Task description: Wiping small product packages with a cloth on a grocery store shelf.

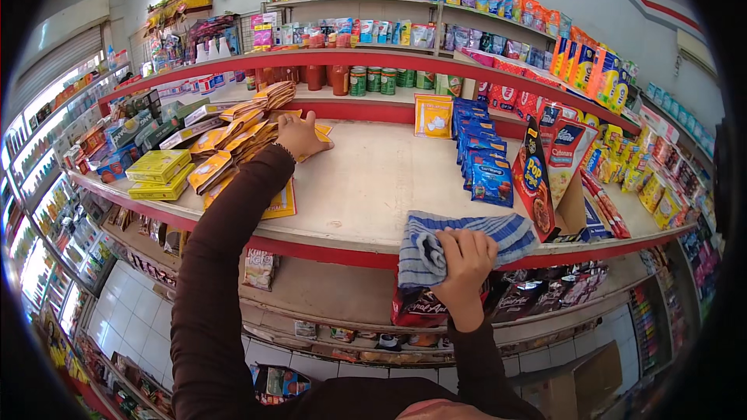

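Observation:
My right hand (467,265) grips a blue-and-white striped cloth (473,239), which is bunched over the shelf's red front edge. Farther in and to the left, my left hand (300,135) lies on a yellow-orange packet (318,142) beside a heap of similar packets (233,138). Whether its fingers hold that packet is hard to tell. Another yellow packet (283,203) lies flat near the front edge, partly behind my left sleeve. Between my hands is the pale shelf board (362,186), with scuffs on its surface.
Yellow boxes (160,175) are stacked at the left. Blue tea packets (487,169) stand in a row on the right, beside a yellow packet (433,116) and an open carton of pasta packs (563,169). A red-edged upper shelf (373,58) spans the back. Coffee packs (420,306) sit below.

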Action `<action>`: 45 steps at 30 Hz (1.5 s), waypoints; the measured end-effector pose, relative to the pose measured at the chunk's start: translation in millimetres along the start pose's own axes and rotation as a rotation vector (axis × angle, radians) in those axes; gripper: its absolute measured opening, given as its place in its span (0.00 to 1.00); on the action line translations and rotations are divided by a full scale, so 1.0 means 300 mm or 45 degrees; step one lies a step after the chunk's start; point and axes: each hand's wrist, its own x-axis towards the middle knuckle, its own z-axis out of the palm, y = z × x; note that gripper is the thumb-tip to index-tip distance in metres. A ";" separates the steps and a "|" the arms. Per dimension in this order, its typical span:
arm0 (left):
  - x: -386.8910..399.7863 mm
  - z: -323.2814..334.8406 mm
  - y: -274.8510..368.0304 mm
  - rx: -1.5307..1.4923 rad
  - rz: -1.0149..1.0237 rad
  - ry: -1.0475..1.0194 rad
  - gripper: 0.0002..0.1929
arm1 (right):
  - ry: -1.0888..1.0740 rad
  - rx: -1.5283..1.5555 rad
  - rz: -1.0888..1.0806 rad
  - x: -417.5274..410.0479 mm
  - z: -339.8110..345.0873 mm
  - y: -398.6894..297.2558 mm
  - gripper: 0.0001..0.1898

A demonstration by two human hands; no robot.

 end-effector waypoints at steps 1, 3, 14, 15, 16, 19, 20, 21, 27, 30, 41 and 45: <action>0.002 -0.008 -0.001 -0.025 -0.011 0.012 0.50 | 0.010 0.005 0.006 0.001 0.001 -0.006 0.18; -0.005 -0.024 0.006 -0.059 -0.009 0.025 0.51 | 0.013 0.008 0.028 0.001 0.002 -0.013 0.17; -0.201 -0.301 0.149 -0.734 0.330 0.946 0.45 | 0.047 0.055 0.056 -0.014 0.010 -0.030 0.19; -0.258 -0.345 0.168 -0.932 0.380 1.127 0.45 | 0.074 0.070 0.053 -0.016 0.015 -0.033 0.19; -0.319 -0.376 0.207 -1.418 0.438 0.947 0.46 | 0.075 0.047 0.059 -0.018 0.006 -0.031 0.19; -0.585 -0.402 0.247 -2.013 0.471 0.393 0.51 | 0.281 0.230 0.180 -0.042 0.006 -0.061 0.20; -0.691 -0.399 0.258 -2.185 0.483 0.306 0.52 | 0.393 0.424 0.337 -0.054 0.003 -0.111 0.20; -0.767 -0.367 0.300 -2.377 0.511 0.189 0.53 | 0.503 0.586 0.502 -0.062 -0.003 -0.142 0.20; -0.987 -0.149 0.450 -2.725 0.389 0.193 0.54 | -0.129 1.570 0.859 -0.392 0.102 -0.394 0.35; -1.075 -0.024 0.426 -2.695 0.433 -0.035 0.52 | 0.010 1.087 0.538 -0.346 0.106 -0.429 0.26; -1.197 0.097 0.449 -3.280 0.048 -0.926 0.37 | -0.255 0.656 0.547 -0.463 -0.071 -0.437 0.21; -1.234 0.184 0.483 -3.122 -0.030 -1.445 0.36 | -0.239 0.578 0.810 -0.537 -0.097 -0.397 0.28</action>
